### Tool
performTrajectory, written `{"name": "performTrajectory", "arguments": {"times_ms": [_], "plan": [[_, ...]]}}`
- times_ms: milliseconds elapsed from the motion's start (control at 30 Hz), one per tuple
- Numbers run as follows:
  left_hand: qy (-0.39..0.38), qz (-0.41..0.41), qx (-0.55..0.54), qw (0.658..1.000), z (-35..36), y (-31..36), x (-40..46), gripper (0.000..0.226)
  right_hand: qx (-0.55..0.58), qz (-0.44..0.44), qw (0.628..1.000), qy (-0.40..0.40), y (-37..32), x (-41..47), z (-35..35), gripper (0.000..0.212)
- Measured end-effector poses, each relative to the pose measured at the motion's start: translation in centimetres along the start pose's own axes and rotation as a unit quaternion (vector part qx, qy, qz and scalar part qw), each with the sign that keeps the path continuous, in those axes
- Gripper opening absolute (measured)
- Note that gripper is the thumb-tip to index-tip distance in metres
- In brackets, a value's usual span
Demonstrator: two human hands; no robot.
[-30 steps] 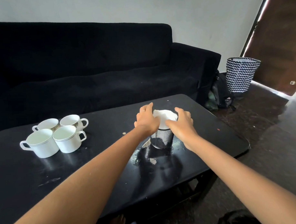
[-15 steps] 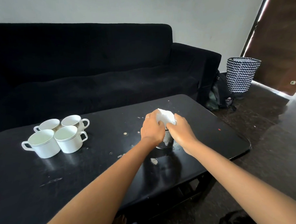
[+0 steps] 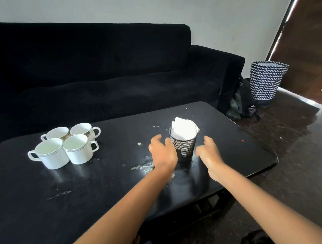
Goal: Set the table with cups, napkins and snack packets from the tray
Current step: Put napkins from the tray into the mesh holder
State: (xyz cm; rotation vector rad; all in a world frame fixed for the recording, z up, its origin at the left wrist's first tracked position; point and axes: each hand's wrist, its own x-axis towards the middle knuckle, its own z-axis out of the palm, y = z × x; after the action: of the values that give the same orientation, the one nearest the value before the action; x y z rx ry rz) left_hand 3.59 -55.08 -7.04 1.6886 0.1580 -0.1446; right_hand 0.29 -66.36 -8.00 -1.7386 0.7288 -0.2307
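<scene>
Napkins (image 3: 184, 129), white and folded, stand bunched in a black mesh holder (image 3: 184, 146), their tops poking above its rim. We take this holder as our landmark: it stands upright on the black table (image 3: 68, 198), toward the table's right half.

Our left hand (image 3: 163, 153) hangs just left of the holder, fingers loosely curled and spread, gripping nothing; its fingertips come close to the mesh wall, though we cannot tell whether they touch it. A ring shows on one finger. Our right hand (image 3: 209, 154) hangs just right of the holder, fingers likewise relaxed and half-curled, holding nothing, with a narrow gap of dark tabletop between it and the mesh. So the napkins sit between our two hands and a little beyond them, higher than the knuckles.

Well to the left of the holder, four white cups (image 3: 66, 145) stand in a tight cluster, handles pointing outward, all upright. Pale crumbs and a smear (image 3: 144, 167) lie on the table just left of the holder's base, under our left wrist. Behind the holder runs a black sofa (image 3: 100, 69). Far to the holder's right, on the floor, stands a zigzag-patterned bin (image 3: 266, 81), with a dark bag (image 3: 241, 104) beside it.
</scene>
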Motion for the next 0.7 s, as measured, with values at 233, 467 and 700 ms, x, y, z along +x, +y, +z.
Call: {"name": "performTrajectory", "arguments": {"times_ms": [233, 467, 700], "plan": [[-0.083, -0.062, 0.018, 0.994, -0.2, -2.4, -2.0, 0.046, 0.0, -0.026, 0.998, -0.051, 1.9, -0.6, 1.9, 0.054], [-0.085, -0.017, 0.007, 0.996, -2.1, -3.5, -1.2, 0.058, -0.001, -0.058, 0.998, -0.016, 2.6, -1.7, 3.5, 0.077], [-0.014, 0.04, -0.007, 0.999, -4.7, -5.0, 0.1, 0.055, -0.06, -0.109, 0.992, -0.036, 3.1, -2.5, 5.6, 0.054]]}}
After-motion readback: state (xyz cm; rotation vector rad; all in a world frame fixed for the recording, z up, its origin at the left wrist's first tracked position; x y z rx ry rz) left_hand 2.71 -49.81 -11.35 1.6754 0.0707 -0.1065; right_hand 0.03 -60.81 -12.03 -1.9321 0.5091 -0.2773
